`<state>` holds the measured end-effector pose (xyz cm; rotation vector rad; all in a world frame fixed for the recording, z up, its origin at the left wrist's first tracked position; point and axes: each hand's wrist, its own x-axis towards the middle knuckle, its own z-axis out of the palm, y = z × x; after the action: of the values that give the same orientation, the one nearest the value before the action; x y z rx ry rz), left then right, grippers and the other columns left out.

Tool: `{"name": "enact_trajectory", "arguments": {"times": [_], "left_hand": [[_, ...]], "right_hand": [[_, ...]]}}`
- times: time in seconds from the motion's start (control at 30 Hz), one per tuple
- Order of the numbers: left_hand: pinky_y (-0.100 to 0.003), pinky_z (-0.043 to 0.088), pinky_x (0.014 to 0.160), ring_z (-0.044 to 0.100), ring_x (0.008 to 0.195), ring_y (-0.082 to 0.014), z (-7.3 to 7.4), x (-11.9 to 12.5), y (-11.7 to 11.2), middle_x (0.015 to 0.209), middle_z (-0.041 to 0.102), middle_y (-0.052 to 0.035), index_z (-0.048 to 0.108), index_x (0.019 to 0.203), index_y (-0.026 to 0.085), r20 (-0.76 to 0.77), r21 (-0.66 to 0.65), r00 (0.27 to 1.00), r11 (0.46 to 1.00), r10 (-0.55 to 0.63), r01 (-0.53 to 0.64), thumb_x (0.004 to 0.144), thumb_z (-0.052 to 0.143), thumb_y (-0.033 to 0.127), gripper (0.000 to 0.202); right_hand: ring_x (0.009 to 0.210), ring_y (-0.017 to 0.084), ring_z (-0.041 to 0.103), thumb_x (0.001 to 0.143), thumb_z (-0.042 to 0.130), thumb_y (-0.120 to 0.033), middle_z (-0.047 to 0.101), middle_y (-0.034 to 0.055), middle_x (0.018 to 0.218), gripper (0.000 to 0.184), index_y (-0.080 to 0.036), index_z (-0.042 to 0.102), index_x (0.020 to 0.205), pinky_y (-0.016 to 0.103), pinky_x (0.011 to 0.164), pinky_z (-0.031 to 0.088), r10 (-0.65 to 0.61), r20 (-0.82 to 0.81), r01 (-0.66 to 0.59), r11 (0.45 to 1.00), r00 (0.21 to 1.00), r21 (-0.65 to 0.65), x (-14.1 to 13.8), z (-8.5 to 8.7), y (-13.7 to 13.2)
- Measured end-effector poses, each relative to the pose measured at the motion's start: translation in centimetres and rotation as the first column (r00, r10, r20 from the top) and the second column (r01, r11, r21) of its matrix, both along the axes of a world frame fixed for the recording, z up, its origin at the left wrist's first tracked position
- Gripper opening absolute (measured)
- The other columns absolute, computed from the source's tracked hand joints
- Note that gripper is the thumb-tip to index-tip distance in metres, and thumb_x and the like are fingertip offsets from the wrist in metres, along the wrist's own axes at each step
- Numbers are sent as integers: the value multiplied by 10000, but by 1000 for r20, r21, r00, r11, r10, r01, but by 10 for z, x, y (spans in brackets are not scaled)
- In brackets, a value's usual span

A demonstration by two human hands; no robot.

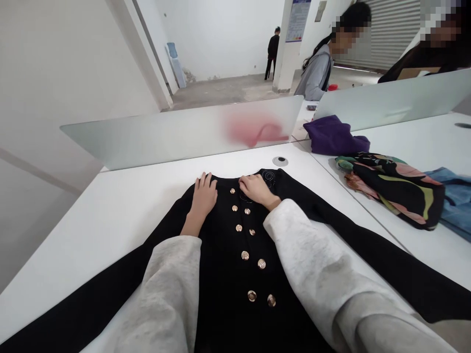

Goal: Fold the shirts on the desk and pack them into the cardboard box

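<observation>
On a black coat (224,323), two hands (204,197) (256,190) flank roughly ten buttons (245,255).

The person's left sleeve (167,294) and right sleeve (324,264) belong to a loose top of soft, thick, mottled light-grey cloth, probably a fleecy sweatshirt knit, and they fill the near part of the view. Each sleeve is wide and full, ending in a broad, soft-edged cuff that sits open around the wrist, and the right one bunches into deep creases toward the elbow. Beyond the cuffs, the left hand (204,196) and right hand (255,190) are bare.
</observation>
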<state>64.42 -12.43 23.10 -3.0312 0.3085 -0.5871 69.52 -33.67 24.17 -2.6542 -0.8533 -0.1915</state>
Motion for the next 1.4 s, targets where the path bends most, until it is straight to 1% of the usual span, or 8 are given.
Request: {"name": "enact_trajectory", "arguments": {"times": [0.17, 0.43, 0.67, 0.83, 0.97, 1.07, 1.23, 1.4], "left_hand": [[-458, 297, 1114, 503, 1250, -258, 8, -9, -43, 1345, 549, -142, 561, 1230, 153, -226, -4, 940, 965, -257, 263, 959, 332, 305, 386], [-429, 241, 1153, 185, 1436, -250, -25, -8, -53, 1551, 202, -182, 304, 1444, 81, -312, -97, 920, 971, -238, 218, 978, 217, 453, 603], [-430, 190, 1175, 131, 1450, -220, -17, -13, -55, 1574, 173, -83, 205, 1497, 165, -256, -122, 898, 934, -357, 336, 982, 215, 426, 577], [-448, 199, 1168, 140, 1447, -244, -18, -14, -56, 1552, 261, -57, 236, 1492, 180, -272, -145, 884, 924, -380, 353, 986, 227, 414, 557], [-454, 246, 1144, 193, 1435, -264, -13, -15, -57, 1517, 338, -106, 292, 1467, 139, -220, -156, 910, 933, -353, 324, 979, 280, 429, 568], [-397, 283, 1127, 328, 1382, -230, -5, -18, -59, 1439, 464, -90, 458, 1368, 159, -154, -152, 895, 905, -420, 398, 978, 306, 403, 485], [-421, 209, 1162, 277, 1409, -215, -1, -27, -66, 1504, 373, -61, 437, 1389, 192, -330, -190, 831, 893, -449, 407, 964, 267, 497, 550], [-489, 77, 1176, 81, 1459, -231, -4, -27, -70, 1579, 161, -56, 252, 1483, 187, -430, -202, 798, 907, -422, 371, 939, 283, 530, 644]], "right_hand": [[998, 253, 532, 893, 534, -480, 633, 95, 1029, 324, -181, 644, 953, 353, 828, 352, 118, -105, -133, 980, 987, -149, 16, 9, -38], [911, 203, 521, 920, 522, -390, 632, 68, 927, 235, -166, 583, 880, 325, 814, 352, 183, -156, -181, 983, 971, 30, 26, -8, -36], [896, 187, 535, 900, 558, -353, 632, 56, 911, 195, -164, 601, 877, 337, 857, 385, 136, -88, -115, 972, 987, 205, 26, -23, -32], [1096, 233, 546, 889, 572, -272, 608, 148, 1174, 305, -109, 581, 1147, 377, 954, 415, 205, -96, -203, 979, 974, 29, 11, 1, -43], [1273, 326, 448, 843, 635, -312, 456, 209, 1396, 486, -104, 541, 1272, 485, 1022, 387, 315, -144, -342, 910, 938, -236, -47, 40, -88], [1231, 248, 511, 935, 482, -361, 510, 146, 1370, 421, -166, 532, 1304, 428, 1023, 422, 436, -135, -455, 871, 890, -186, -124, 54, -128], [1337, 275, 400, 932, 477, -352, 478, 102, 1418, 382, -255, 561, 1292, 486, 1022, 437, 217, -66, -223, 969, 974, -104, -254, 23, -171], [1384, 313, 300, 898, 530, -403, 346, 78, 1505, 538, -314, 423, 1417, 555, 1055, 397, -42, -40, 41, 998, 998, -38, -311, -21, -187]]}}
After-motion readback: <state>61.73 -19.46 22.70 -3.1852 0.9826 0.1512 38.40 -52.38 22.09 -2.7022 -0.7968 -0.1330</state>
